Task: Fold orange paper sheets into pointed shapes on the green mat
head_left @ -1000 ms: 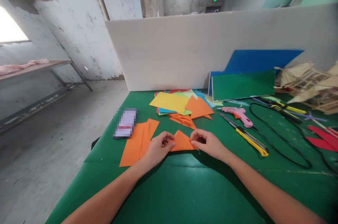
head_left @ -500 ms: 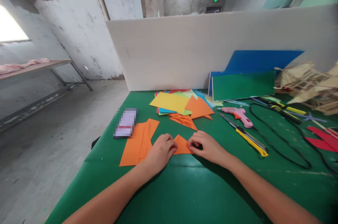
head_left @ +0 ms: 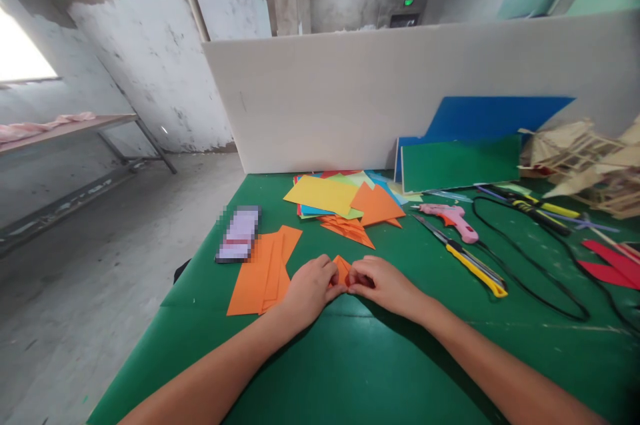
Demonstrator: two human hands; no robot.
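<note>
Between my two hands lies a small folded piece of orange paper (head_left: 342, 265), its pointed top facing away from me. My left hand (head_left: 315, 281) pinches its left side, and my right hand (head_left: 379, 283) pinches the right side; the fingertips nearly meet at the lower edge and hide much of it. Left of my left hand are larger orange sheets and strips (head_left: 253, 281). Beyond my hands rest folded orange pieces (head_left: 349, 230) and an orange sheet (head_left: 376, 205), beside a stack of coloured paper topped by a yellow sheet (head_left: 320, 193).
A phone (head_left: 239, 233) lies near the table's left edge. To the right are a pink glue gun (head_left: 453, 217) with a black cord, a yellow utility knife (head_left: 475, 266), red pieces (head_left: 613, 265) and a wooden model (head_left: 585, 158). Green and blue boards (head_left: 460, 161) lean against a white panel (head_left: 320, 101).
My right hand has moved left and my left hand slightly right, so the fingertips are closer together. Less of the folded orange paper shows between them.
</note>
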